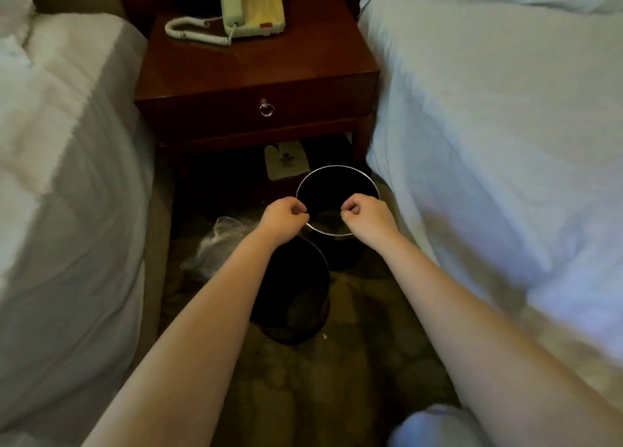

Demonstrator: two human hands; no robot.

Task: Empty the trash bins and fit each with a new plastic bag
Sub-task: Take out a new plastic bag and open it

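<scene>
Carpet (354,379) between 2 beds (488,126) — nightstand (256,65), 2 bins (337,167)

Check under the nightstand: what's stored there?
A pale paper item with a dark logo sits under the nightstand, behind the far bin. The bin hides the lower right part; the rest is too dark to read.

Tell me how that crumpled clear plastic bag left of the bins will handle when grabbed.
The crumpled clear plastic bag looks thin and wrinkled, so it will probably be floppy and sag from any grip. It lies in a loose heap on the patterned carpet, so it is likely very light. Its glossy film may slip; pinch a fold.
</scene>
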